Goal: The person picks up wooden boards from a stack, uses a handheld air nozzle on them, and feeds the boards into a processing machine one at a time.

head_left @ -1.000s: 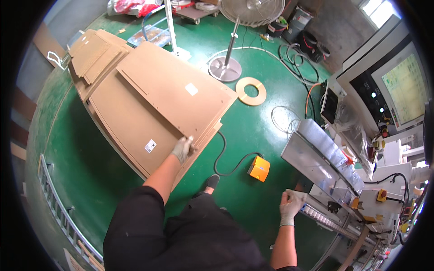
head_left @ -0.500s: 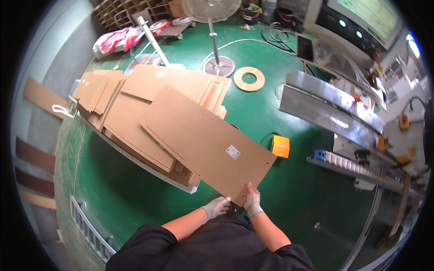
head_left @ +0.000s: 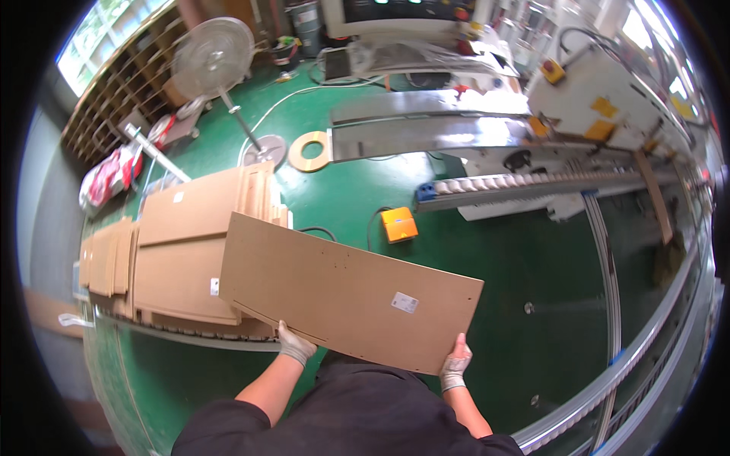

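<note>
A long brown fibreboard panel point(head_left: 334, 292) lies across in front of me, with a white label near its right end and small holes along its edges. My left hand point(head_left: 295, 343), in a pale glove, grips the panel's near edge left of the middle, thumb on top. At the right near corner my right hand point(head_left: 456, 363), also gloved, clasps the short end with its thumb on top. The fingers of both hands are partly hidden under the board. The panel's left end overlaps a stack of similar brown boards point(head_left: 190, 262) at the left.
Ahead on the green floor stands an orange foot-pedal box point(head_left: 399, 225) with a cable. Beyond are a ring-shaped roll point(head_left: 310, 152) and a pedestal fan point(head_left: 217, 64). A metal machine bed point(head_left: 433, 137) and a roller rail point(head_left: 525, 186) reach in from the right.
I have turned to the right, so the stack shifts left in view. The panel has swung more crosswise, and my left hand has moved left along its near edge. My right hand keeps its hold.
</note>
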